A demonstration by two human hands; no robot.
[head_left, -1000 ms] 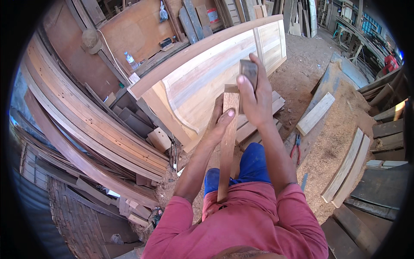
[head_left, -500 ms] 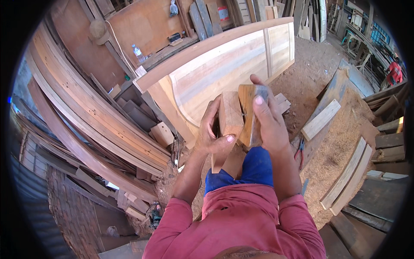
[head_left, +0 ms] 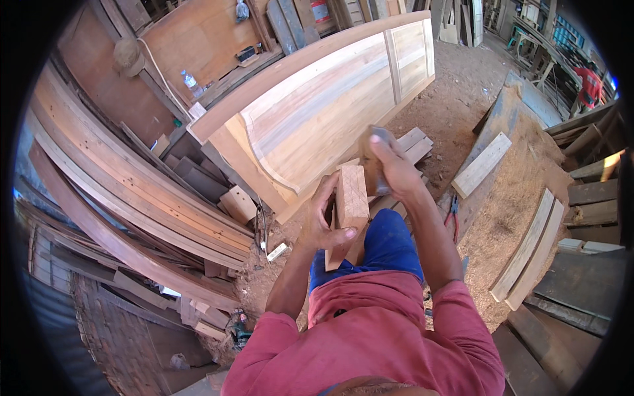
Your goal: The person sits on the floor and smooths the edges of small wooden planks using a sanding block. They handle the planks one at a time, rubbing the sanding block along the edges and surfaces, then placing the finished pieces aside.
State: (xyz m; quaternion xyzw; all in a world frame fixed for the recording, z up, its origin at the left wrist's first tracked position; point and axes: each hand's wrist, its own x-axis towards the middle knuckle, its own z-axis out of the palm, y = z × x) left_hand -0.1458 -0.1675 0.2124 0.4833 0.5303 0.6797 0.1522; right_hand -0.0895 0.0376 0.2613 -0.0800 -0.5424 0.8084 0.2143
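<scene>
My left hand (head_left: 322, 216) is wrapped around a pale, thick wooden piece (head_left: 353, 198). Its squared end faces up toward me, and the lower part slants down over my lap. My right hand (head_left: 401, 173) grips a wooden block with dark grey sides (head_left: 374, 158), which is smeared by motion. That block is just beyond and to the right of the wooden piece's upper end; whether the two touch I cannot tell. Both hands are above my blue shorts (head_left: 389, 244), thumbs on the near side.
A large curved-top wooden panel (head_left: 330, 99) leans ahead. Long planks (head_left: 132, 165) are stacked at left. Red-handled pliers (head_left: 452, 221), a loose board (head_left: 482, 165) and two curved strips (head_left: 528, 251) lie at right among shavings. A white power strip (head_left: 277, 251) rests on the ground. Another person (head_left: 588, 86) is far right.
The dark-sided block in my right hand has slid away from me along the wooden piece. My left hand and the piece sit slightly lower, and the whole view has shifted a little.
</scene>
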